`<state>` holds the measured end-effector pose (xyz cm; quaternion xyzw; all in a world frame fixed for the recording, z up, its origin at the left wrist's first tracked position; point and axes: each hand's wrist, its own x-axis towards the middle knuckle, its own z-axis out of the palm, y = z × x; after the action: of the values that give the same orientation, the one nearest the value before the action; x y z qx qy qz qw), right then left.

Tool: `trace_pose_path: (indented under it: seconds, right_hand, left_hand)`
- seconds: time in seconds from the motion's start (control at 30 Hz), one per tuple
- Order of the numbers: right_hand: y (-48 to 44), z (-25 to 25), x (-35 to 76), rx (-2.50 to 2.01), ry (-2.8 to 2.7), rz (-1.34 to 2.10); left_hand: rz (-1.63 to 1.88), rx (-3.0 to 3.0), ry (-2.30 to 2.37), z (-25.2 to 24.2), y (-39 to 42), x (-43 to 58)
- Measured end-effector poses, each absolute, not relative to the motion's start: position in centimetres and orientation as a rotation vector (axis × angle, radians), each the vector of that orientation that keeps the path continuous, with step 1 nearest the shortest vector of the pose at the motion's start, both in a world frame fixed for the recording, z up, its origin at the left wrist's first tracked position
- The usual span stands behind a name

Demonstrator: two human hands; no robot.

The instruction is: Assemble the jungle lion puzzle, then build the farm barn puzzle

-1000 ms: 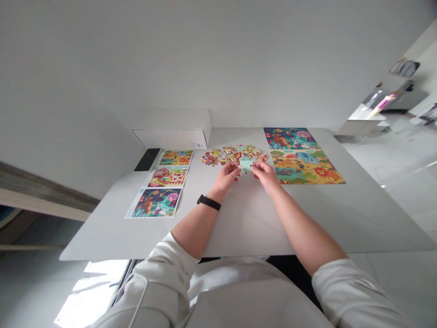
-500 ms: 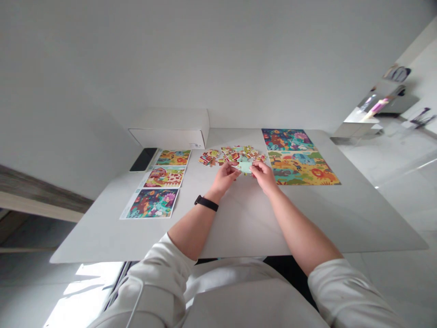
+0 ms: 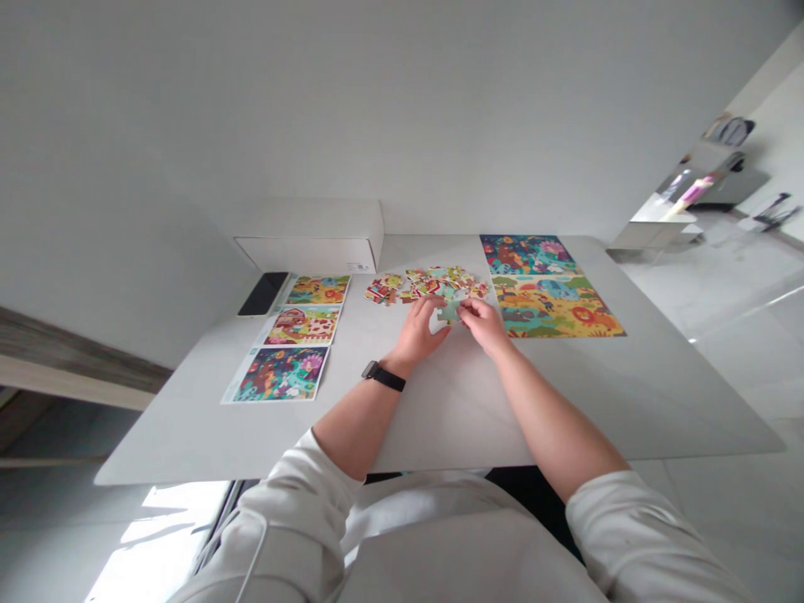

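A pale green jigsaw puzzle piece [image 3: 448, 311] is pinched at its right edge by the fingers of my right hand [image 3: 485, 325]. To its left, my left hand [image 3: 420, 332] is curved with thumb and fingers spread apart, and I see a gap between it and the piece. Just beyond both hands lies a loose pile of colourful puzzle pieces [image 3: 433, 283], partly hidden by my fingers. A small cluster of red and yellow pieces [image 3: 382, 291] sits at the pile's left end.
Two assembled puzzles, a dark one [image 3: 526, 255] and a yellow one [image 3: 556, 308], lie on the right. Printed picture cards [image 3: 282, 374] line the left, beside a phone [image 3: 264, 294]. Behind stands a white box [image 3: 301, 251] against the wall. The white table [image 3: 634, 402] has rounded corners.
My left fingers have let go of the pale green piece and opened out. My right hand has kept its pinch, and more of the piece now shows.
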<state>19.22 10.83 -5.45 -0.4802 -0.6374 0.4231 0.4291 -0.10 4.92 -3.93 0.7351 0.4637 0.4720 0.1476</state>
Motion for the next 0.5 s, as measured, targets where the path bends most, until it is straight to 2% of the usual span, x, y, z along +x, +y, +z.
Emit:
trace_pose_path:
  seconds: [0.13,0.33,0.5]
  right_hand:
    - [10.7,-4.9,19.3,-1.205,-1.657,1.028]
    - [11.4,-3.2,22.0,-1.341,-1.810,0.558]
    - [11.8,-2.9,23.2,-1.436,-2.049,0.407]
  left_hand:
    - [1.333,2.151,1.365,-4.2,5.2,-0.2]
    - [1.330,2.167,1.352,-3.9,4.9,-1.0]
    - [1.193,2.183,1.363,-2.7,6.2,-1.3]
